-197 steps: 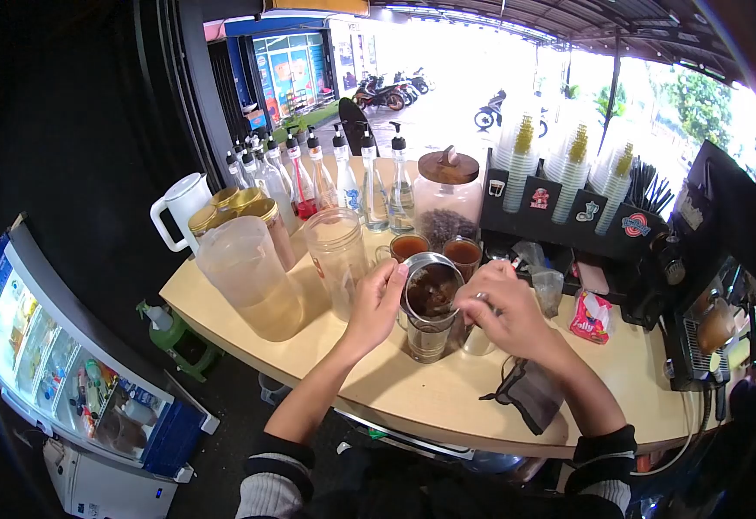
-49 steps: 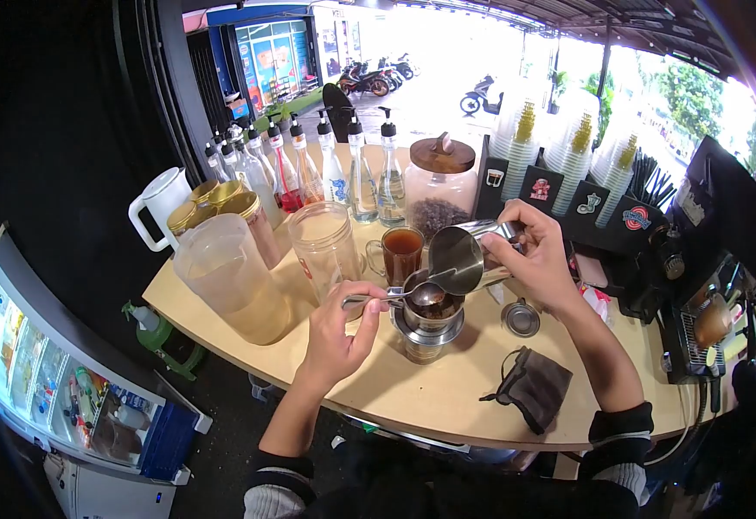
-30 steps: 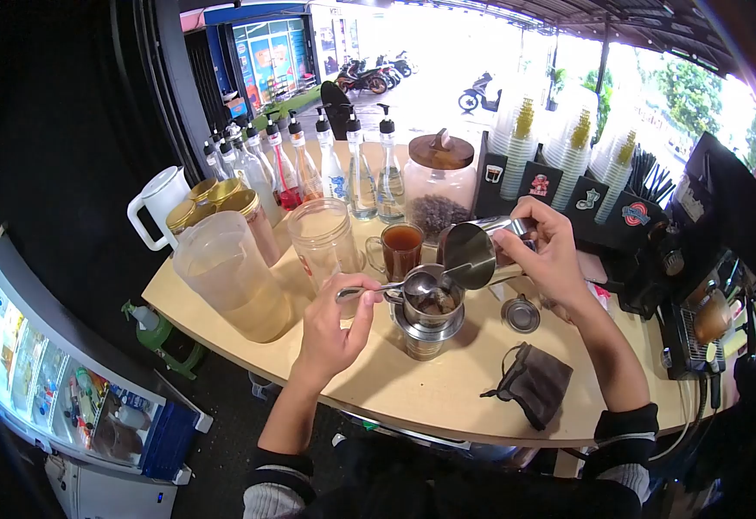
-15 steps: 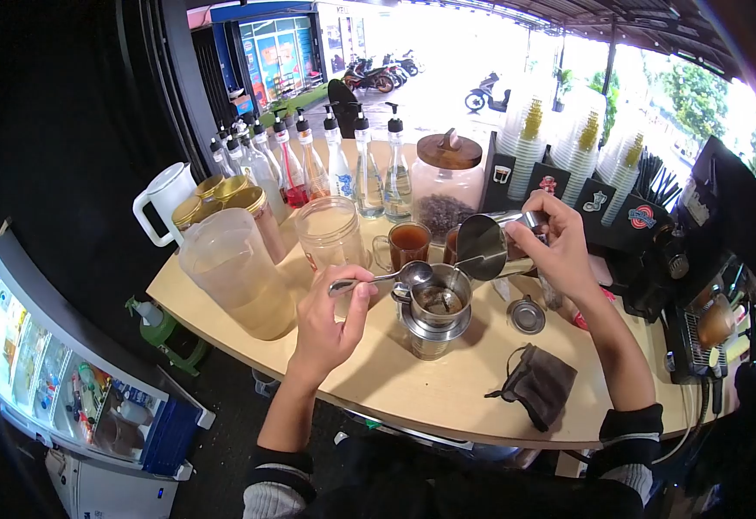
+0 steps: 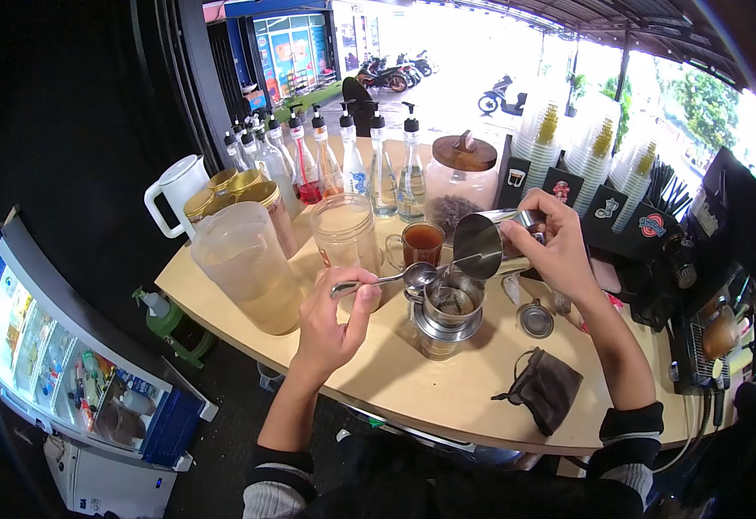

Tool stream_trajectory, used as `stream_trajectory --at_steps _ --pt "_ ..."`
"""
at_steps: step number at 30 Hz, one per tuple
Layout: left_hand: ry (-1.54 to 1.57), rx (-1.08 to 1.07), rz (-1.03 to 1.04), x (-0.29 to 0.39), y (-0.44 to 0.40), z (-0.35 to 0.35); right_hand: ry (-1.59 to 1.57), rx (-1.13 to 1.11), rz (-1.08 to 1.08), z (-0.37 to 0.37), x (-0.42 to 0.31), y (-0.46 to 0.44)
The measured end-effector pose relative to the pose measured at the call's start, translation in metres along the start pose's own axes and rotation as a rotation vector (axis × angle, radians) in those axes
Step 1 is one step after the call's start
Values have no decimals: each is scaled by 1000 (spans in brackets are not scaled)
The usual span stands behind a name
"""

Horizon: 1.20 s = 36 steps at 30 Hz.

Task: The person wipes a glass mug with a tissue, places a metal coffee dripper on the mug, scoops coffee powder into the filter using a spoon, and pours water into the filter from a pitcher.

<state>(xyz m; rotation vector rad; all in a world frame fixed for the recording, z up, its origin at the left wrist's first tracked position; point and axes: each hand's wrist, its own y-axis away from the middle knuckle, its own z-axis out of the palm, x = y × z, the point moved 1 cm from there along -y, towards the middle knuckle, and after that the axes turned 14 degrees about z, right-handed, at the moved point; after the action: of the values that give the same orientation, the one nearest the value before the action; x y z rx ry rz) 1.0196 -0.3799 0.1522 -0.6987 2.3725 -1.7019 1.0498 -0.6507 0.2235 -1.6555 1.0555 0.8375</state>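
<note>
Metal spoon [image 5: 388, 280] gripped in left hand [image 5: 330, 327], near the rim of the filter cup [image 5: 452, 318]; right hand [image 5: 558, 246] grips jug [image 5: 477, 246], tilted toward the cup.

Pale counter [image 5: 413, 406] with frosted pitcher [image 5: 244, 259], clear jar [image 5: 343, 229], glass mug [image 5: 422, 246], dripper-topped cup [image 5: 438, 348], metal lid [image 5: 535, 319], dark pouch [image 5: 547, 391]

Polished steel pitcher [image 5: 477, 246]: handle side partly behind right hand [image 5: 555, 249], fill level unreadable. Slim silver spoon [image 5: 419, 275]: handle partly under left hand [image 5: 333, 333]. Round red-and-blue sticker [image 5: 651, 226]: lettering too small. Dark ribbed roof [image 5: 655, 26]: top edge crops it.
</note>
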Motion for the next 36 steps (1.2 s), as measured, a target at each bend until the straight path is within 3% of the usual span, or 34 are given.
stream_trajectory --at_steps 7,12,25,28,33,36 --pt "7 2 15 1 1 -1 20 50 22 -4 3 -1" --pt "18 -3 20 3 1 0 228 152 -102 -18 5 1" --pt "38 2 26 8 -1 5 264 203 -108 -34 1 22" --pt "60 23 52 8 1 10 225 177 -63 -31 -1 27" --pt "87 31 54 14 0 12 -188 203 89 -31 7 33" --pt "92 35 28 17 0 13 -273 256 140 -39 30 38"
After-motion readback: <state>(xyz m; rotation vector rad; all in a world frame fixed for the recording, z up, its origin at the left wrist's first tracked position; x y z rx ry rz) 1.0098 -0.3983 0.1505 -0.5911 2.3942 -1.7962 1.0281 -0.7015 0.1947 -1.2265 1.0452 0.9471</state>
